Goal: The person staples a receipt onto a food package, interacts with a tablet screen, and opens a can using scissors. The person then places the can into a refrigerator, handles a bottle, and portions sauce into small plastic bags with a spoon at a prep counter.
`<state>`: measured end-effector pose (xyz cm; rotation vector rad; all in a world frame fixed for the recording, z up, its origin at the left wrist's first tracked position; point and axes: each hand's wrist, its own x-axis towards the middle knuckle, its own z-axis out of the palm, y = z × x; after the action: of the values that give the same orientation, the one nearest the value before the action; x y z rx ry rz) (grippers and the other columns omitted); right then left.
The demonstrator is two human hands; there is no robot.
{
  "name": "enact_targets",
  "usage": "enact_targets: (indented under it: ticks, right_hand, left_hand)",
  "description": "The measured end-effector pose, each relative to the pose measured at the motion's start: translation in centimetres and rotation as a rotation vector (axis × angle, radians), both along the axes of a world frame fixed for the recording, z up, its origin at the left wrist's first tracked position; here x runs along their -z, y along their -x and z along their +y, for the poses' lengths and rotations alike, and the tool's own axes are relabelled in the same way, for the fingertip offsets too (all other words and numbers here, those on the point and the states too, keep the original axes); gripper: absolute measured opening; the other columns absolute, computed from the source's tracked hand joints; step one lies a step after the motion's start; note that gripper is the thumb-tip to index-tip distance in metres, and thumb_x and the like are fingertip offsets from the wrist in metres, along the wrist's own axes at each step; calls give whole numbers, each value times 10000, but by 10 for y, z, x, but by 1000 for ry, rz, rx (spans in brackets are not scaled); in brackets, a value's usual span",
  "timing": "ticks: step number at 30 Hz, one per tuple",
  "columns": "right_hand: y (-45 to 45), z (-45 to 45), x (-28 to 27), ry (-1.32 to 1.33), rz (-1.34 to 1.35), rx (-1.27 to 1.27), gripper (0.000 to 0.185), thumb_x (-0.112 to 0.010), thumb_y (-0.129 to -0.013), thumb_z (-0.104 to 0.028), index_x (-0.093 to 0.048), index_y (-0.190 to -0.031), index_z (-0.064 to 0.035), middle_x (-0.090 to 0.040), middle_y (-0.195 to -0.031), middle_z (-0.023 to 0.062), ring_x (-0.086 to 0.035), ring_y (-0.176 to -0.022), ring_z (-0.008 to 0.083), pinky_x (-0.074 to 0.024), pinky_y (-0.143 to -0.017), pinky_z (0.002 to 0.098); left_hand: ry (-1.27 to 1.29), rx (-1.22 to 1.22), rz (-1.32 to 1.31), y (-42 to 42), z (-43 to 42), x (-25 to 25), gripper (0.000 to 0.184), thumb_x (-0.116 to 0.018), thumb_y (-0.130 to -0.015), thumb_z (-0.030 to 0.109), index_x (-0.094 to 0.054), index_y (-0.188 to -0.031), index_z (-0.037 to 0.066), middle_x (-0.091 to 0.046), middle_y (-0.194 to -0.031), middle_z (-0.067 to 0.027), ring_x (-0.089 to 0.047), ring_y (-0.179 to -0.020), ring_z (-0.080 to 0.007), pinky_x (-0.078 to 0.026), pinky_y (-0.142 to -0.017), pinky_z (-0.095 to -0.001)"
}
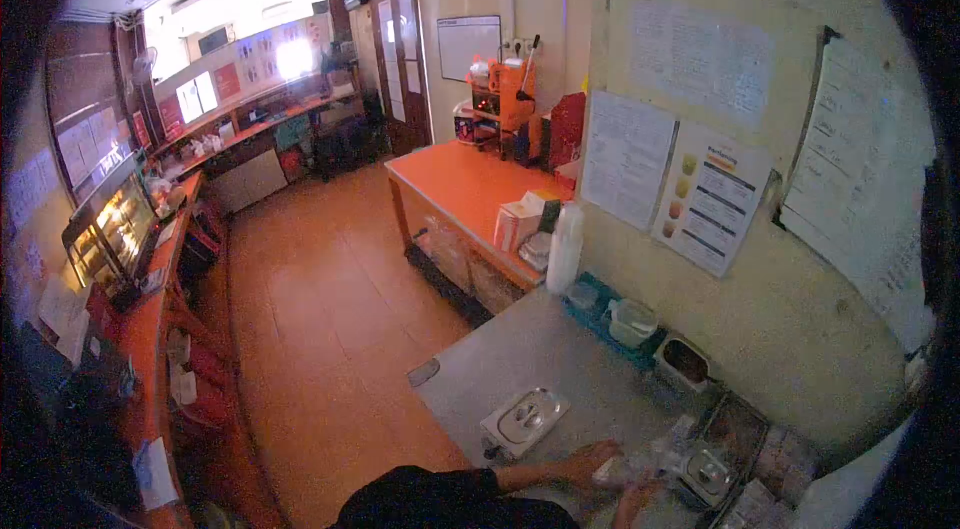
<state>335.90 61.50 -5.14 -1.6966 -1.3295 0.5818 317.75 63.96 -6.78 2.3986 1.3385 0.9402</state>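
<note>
Over the grey metal counter (455, 394), my left hand (592, 464) reaches in from a dark sleeve, its fingers curled at a pale, clear plastic-like item (625, 470). Close by at the lower right, my right hand (635, 501) is at the same item's other side; its fingers are blurred. A lidded steel container (525, 421) sits left of my hands. Another steel lid (708, 472) lies just right of them, beside a dark-rimmed tray (738, 429). What exactly the pale item is cannot be made out.
Along the wall stand an open metal container (686, 359), a white tub (632, 322) in a teal basket (588, 301) and stacked white cups (565, 249). Beyond is an orange table (450, 184) with boxes and a machine (502, 94). A long orange counter (150, 339) runs at left.
</note>
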Motion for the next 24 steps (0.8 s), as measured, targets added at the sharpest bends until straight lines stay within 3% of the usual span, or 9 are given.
enact_targets:
  ticks: [4, 10, 11, 15, 16, 18, 20, 22, 24]
  right_hand:
    - [9, -15, 43, 117, 49, -163, 272, -578, -850, -232, -534, -984, 1, -608, -880, 129, -591, -738, 221, -469, -677, 337]
    - [24, -18, 32, 92, 236, -254, 107, -592, -835, -105, -603, -870, -4, -627, -825, 76, -596, -737, 190, -479, -696, 316]
    - [22, -14, 36, 81, 224, -273, 82, -603, -816, -81, -606, -854, -8, -626, -806, 77, -595, -726, 186, -480, -686, 314]
    - [10, -3, 41, 93, 180, -342, 72, -659, -742, -25, -609, -794, -22, -616, -738, 81, -584, -679, 173, -481, -639, 308]
    - [8, -4, 38, 142, 168, -358, 100, -683, -724, -41, -604, -783, -23, -608, -726, 83, -576, -664, 171, -479, -622, 308]
    - [11, -6, 34, 29, 91, -387, 129, -705, -690, -49, -599, -761, -27, -599, -709, 80, -571, -652, 172, -477, -607, 313]
    - [16, -9, 25, -85, 16, -415, 158, -726, -655, -57, -594, -739, -30, -589, -692, 77, -566, -640, 173, -475, -591, 318]
    - [23, -12, 11, -66, -34, -348, 179, -734, -624, -83, -588, -716, -39, -573, -669, 63, -563, -630, 178, -470, -606, 313]
    - [30, -18, 0, 6, 26, -318, 176, -729, -614, -79, -588, -713, -39, -576, -676, 66, -569, -638, 181, -470, -624, 316]
  left_hand:
    - [251, 191, 125, 18, -19, -11, 870, -617, -756, 527, -210, -1406, 116, -274, -1415, -189, -257, -1310, -337, -221, -1043, -493]
    - [51, 169, 291, 21, -22, 8, 923, -552, -787, 566, -114, -1445, 88, -140, -1491, -157, -91, -1379, -351, -86, -1096, -512]
    - [265, 266, 88, 22, -24, -1, 913, -545, -795, 554, -106, -1447, 90, -132, -1495, -150, -86, -1381, -350, -76, -1096, -516]
    - [350, 202, 219, 15, -24, 6, 914, -564, -789, 534, -112, -1446, 87, -121, -1497, -155, -89, -1381, -348, -75, -1101, -501]
    - [73, 139, 357, 15, -23, 5, 914, -568, -786, 529, -117, -1445, 85, -119, -1497, -158, -90, -1380, -350, -80, -1103, -491]
    - [-204, 74, 490, 16, -23, 3, 913, -572, -784, 524, -121, -1444, 83, -118, -1497, -162, -91, -1380, -352, -85, -1105, -481]
    - [401, 236, 229, 22, -28, -33, 926, -581, -775, 525, -125, -1441, 71, -113, -1495, -174, -102, -1378, -352, -94, -1108, -471]
    - [444, 243, 220, 27, -36, -71, 931, -580, -773, 530, -129, -1438, 62, -110, -1494, -180, -109, -1377, -352, -98, -1107, -471]
    - [488, 250, 210, 27, -36, -70, 936, -580, -770, 535, -133, -1435, 52, -107, -1493, -187, -116, -1376, -352, -102, -1107, -471]
